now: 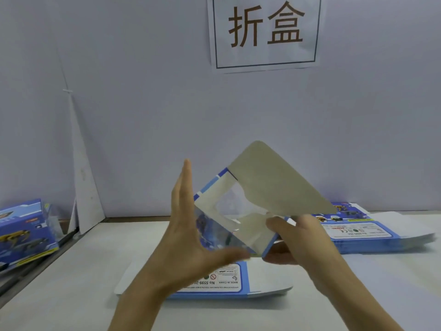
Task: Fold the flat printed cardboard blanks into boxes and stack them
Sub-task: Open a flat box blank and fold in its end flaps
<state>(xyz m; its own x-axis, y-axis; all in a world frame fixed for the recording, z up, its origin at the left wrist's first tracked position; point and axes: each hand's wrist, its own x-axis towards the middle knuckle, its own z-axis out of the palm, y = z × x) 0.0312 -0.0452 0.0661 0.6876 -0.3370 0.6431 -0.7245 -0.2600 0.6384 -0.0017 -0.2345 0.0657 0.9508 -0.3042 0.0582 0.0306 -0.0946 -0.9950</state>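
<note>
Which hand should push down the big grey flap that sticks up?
Probably the left hand: its fingers are straight, only pressing the box, with fingertips near the grey flap. The right hand is busy gripping the box's lower corner.

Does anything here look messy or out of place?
The finished blue printed boxes at far left lie tilted, not squarely stacked, and the pile of flat blue cardboard blanks at right is slightly fanned. The held windowed cardboard box is simply half-folded. Nothing looks torn or spilled.
</note>
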